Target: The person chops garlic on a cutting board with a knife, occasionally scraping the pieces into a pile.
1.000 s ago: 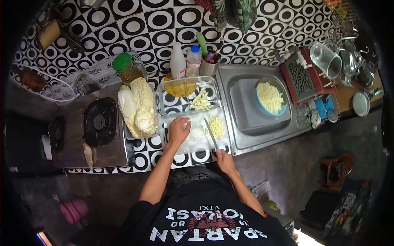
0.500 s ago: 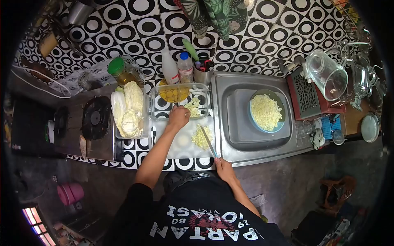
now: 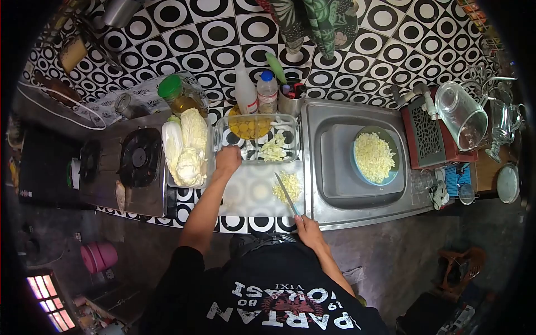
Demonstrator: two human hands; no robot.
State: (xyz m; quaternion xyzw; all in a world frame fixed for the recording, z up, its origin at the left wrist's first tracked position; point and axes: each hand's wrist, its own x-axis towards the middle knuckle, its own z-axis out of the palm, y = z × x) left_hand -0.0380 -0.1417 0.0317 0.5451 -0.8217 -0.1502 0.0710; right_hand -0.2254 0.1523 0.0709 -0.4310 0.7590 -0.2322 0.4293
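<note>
My left hand [image 3: 229, 159], its fingers curled closed, is at the front left part of a clear glass dish [image 3: 296, 134]. What it holds, if anything, is hidden. Pale cabbage pieces [image 3: 273, 148] lie in the dish's right half. In my right hand [image 3: 308, 230] is a knife [image 3: 287, 192], gripped by its light blue handle. Its blade points away from me, over a heap of finely chopped cabbage [image 3: 291, 185] on the right side of a whitish cutting board [image 3: 240, 195].
Right of the board, a blue bowl [image 3: 358, 169] of chopped cabbage stands in the sink [image 3: 329, 184]. Left are whole napa cabbages [image 3: 187, 151] in a container, then a stove [image 3: 106, 190]. Bottles [image 3: 267, 92] and a utensil cup [image 3: 291, 103] stand behind the dish.
My left hand has moved left, away from the cabbage pieces in the dish. The knife stays over the chopped heap. The whole view has shifted slightly.
</note>
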